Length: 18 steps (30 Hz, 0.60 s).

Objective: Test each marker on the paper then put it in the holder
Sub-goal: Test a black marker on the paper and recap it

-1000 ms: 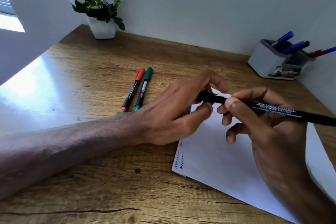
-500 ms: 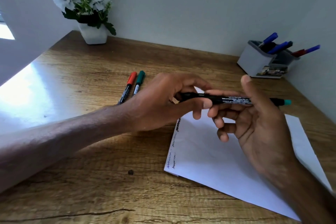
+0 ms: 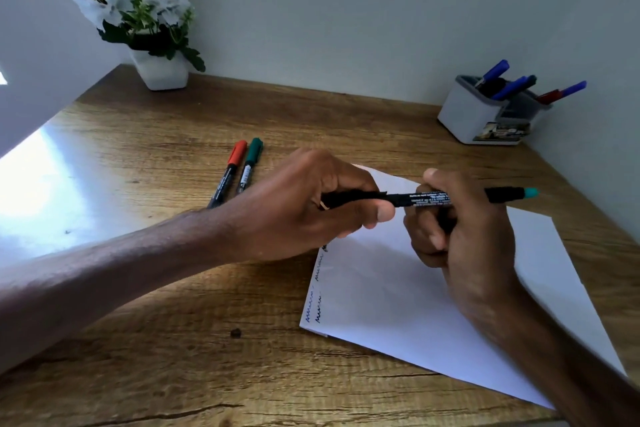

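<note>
Above the paper (image 3: 398, 305), left hand (image 3: 304, 204) and right hand (image 3: 464, 236) both grip the marker (image 3: 429, 199), fingers curled.

- Left grip (image 3: 304, 208): a bare hand with creased knuckles and a thumbnail cut short.
- Right grip (image 3: 464, 239): a bare hand too, with skin folds across the finger joints.
- Left forearm (image 3: 121, 274): uncovered as far as the picture's edge, with fine hair along it.
- Right forearm (image 3: 554, 350): likewise uncovered, its lower stretch in shadow.
</note>
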Available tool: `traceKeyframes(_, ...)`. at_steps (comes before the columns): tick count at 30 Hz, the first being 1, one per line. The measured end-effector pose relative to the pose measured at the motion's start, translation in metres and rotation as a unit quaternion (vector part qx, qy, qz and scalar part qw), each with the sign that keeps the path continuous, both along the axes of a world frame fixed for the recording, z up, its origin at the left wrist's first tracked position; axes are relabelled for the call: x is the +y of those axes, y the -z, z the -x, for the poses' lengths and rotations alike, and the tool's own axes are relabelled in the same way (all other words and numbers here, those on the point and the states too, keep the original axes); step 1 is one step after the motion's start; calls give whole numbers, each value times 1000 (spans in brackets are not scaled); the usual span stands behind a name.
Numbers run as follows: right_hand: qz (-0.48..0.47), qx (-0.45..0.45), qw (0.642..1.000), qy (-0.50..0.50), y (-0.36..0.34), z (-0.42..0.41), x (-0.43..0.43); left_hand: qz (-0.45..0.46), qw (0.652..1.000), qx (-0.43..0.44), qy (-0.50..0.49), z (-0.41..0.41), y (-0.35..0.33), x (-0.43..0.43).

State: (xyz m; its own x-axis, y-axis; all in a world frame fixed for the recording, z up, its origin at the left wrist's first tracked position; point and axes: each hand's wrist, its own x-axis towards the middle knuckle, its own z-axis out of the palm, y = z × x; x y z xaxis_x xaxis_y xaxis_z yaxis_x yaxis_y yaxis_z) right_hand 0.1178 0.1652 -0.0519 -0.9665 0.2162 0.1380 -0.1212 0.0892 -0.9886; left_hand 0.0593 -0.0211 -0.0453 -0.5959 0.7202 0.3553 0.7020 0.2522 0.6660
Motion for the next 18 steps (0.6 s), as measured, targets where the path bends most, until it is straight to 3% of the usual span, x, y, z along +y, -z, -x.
traceKeyframes(5, -12, -17, 1000, -11, -5, 1, 1, -25, 999, -1, -30, 4, 2, -1)
traceKeyframes(8, -23, -4, 1000, -5, -11, -1, 2, -111, 991, -60, -46, 8, 2, -2)
traceKeyframes(13, 47, 30, 998, 1, -19, -1, 15, -246, 955, -158, -53, 15, -3, -5)
traceKeyframes(18, -65, 81, 995, 2, -27, 0, 33, -275, 948, -146, -64, 17, -15, 3)
